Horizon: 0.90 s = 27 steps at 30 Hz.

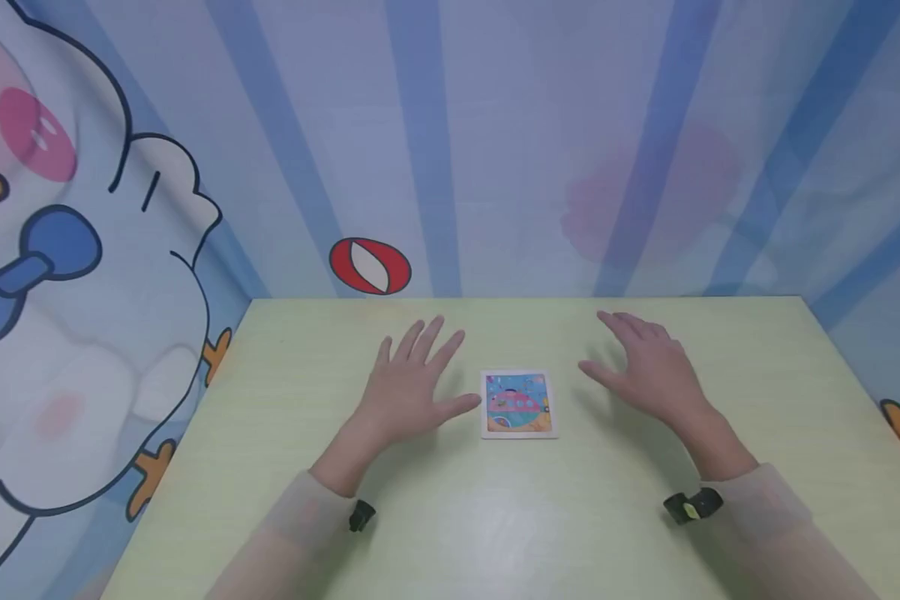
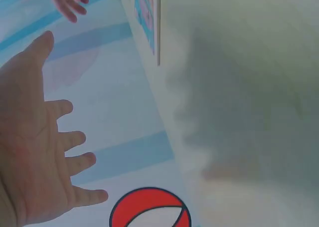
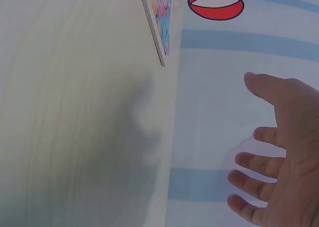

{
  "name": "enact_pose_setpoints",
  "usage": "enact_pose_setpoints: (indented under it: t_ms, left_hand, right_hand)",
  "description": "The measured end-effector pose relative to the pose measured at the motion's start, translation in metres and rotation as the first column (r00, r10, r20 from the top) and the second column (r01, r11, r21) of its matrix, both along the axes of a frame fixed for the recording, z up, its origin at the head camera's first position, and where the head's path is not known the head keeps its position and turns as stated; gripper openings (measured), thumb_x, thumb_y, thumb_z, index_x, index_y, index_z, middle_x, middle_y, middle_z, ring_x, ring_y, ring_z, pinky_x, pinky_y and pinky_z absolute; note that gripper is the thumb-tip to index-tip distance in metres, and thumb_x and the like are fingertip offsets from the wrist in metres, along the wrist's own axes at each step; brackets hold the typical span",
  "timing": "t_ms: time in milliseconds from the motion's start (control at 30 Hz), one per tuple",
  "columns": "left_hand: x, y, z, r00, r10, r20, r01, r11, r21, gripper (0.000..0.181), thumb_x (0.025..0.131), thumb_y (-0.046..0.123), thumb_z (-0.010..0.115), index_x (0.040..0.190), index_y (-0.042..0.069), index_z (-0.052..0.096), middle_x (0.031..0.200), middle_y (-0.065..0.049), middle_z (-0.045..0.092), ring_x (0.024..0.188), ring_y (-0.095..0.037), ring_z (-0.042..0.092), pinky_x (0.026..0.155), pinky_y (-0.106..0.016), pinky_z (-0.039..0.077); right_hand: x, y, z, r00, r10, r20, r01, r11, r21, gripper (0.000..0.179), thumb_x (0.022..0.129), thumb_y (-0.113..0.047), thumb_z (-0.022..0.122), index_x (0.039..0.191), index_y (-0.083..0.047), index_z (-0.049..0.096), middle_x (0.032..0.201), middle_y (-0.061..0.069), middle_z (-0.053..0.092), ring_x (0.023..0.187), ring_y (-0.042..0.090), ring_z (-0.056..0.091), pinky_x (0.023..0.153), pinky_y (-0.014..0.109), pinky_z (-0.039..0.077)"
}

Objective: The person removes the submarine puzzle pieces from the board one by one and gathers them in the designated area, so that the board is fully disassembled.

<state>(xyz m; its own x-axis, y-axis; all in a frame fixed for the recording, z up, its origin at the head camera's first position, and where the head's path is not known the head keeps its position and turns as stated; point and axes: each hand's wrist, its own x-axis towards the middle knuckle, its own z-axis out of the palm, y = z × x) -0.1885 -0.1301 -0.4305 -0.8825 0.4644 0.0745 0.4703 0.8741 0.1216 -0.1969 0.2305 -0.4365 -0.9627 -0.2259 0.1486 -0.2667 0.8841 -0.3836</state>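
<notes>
A small square picture board [image 1: 520, 405] with a white border lies flat on the table. Its printed face shows a pink shape on blue, and the wrist views catch its thin raised edge. Left of it, my left hand [image 1: 405, 392] hovers palm down with the fingers spread, the thumb tip close to the board's left edge in the head view. My right hand [image 1: 654, 371] is held above the table on the other side, fingers extended and thumb pointing toward the board. Both palms hold nothing, and each hand casts a shadow below.
The pale wooden table [image 1: 510, 525] ends at a striped blue cloth backdrop [image 1: 510, 150]. A large cartoon bird [image 1: 82, 333] is printed on the cloth at left, and a red-and-white ball [image 1: 370, 267] on the back. Dark straps [image 1: 693, 505] circle both wrists.
</notes>
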Motion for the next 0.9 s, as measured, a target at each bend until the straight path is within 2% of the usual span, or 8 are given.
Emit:
enact_pose_setpoints:
  t_ms: [167, 333, 467, 600, 767, 900]
  left_hand:
    - [0.007, 0.016, -0.013, 0.996, -0.084, 0.002, 0.084, 0.996, -0.031, 0.090, 0.094, 0.077, 0.049, 0.166, 0.028, 0.027, 0.173, -0.006, 0.018, 0.156, -0.033, 0.019, 0.118, -0.068, 0.021]
    - [0.013, 0.033, -0.028, 0.989, -0.145, 0.034, 0.148, 0.985, -0.088, 0.090, 0.093, 0.080, 0.046, 0.166, 0.030, 0.028, 0.172, -0.005, 0.019, 0.155, -0.031, 0.023, 0.118, -0.064, 0.026]
    - [0.018, 0.046, -0.037, 0.981, -0.185, 0.064, 0.191, 0.975, -0.113, 0.090, 0.093, 0.082, 0.044, 0.165, 0.030, 0.032, 0.172, -0.006, 0.020, 0.155, -0.031, 0.023, 0.118, -0.063, 0.027]
    - [0.022, 0.057, -0.045, 0.971, -0.215, 0.107, 0.227, 0.968, -0.106, 0.088, 0.093, 0.082, 0.042, 0.165, 0.031, 0.031, 0.172, -0.007, 0.018, 0.157, -0.032, 0.018, 0.119, -0.064, 0.024]
    - [0.027, 0.068, -0.051, 0.961, -0.219, 0.170, 0.245, 0.958, -0.148, 0.088, 0.094, 0.083, 0.035, 0.167, 0.034, 0.024, 0.174, -0.007, 0.012, 0.158, -0.036, 0.009, 0.120, -0.064, 0.019]
    - [0.029, 0.075, -0.053, 0.957, -0.213, 0.195, 0.247, 0.954, -0.172, 0.089, 0.094, 0.085, 0.032, 0.167, 0.034, 0.022, 0.174, -0.006, 0.012, 0.158, -0.037, 0.008, 0.121, -0.065, 0.018]
  right_hand:
    - [-0.003, -0.007, -0.007, 0.994, 0.035, 0.104, -0.025, 0.995, -0.096, 0.069, 0.100, -0.048, 0.066, 0.154, -0.008, 0.049, 0.148, 0.020, 0.053, 0.126, 0.041, 0.057, 0.093, 0.064, 0.048]
    - [-0.009, -0.020, -0.021, 0.981, 0.065, 0.182, -0.036, 0.987, -0.158, 0.057, 0.100, -0.040, 0.067, 0.146, -0.007, 0.058, 0.131, 0.016, 0.067, 0.107, 0.031, 0.069, 0.083, 0.052, 0.055]
    - [-0.014, -0.031, -0.031, 0.969, 0.094, 0.228, -0.046, 0.977, -0.209, 0.050, 0.100, -0.038, 0.068, 0.138, -0.007, 0.063, 0.115, 0.012, 0.072, 0.101, 0.030, 0.071, 0.081, 0.049, 0.056]
    - [-0.018, -0.039, -0.038, 0.953, 0.110, 0.283, -0.038, 0.968, -0.248, 0.047, 0.099, -0.037, 0.070, 0.134, -0.007, 0.066, 0.110, 0.011, 0.072, 0.103, 0.032, 0.068, 0.085, 0.051, 0.054]
    - [-0.024, -0.046, -0.043, 0.942, 0.111, 0.315, -0.033, 0.970, -0.242, 0.044, 0.098, -0.036, 0.072, 0.130, -0.006, 0.067, 0.107, 0.011, 0.071, 0.100, 0.030, 0.066, 0.088, 0.052, 0.052]
    - [-0.027, -0.050, -0.044, 0.941, 0.107, 0.320, -0.031, 0.972, -0.231, 0.040, 0.098, -0.034, 0.073, 0.125, -0.005, 0.069, 0.104, 0.009, 0.071, 0.096, 0.028, 0.066, 0.087, 0.051, 0.051]
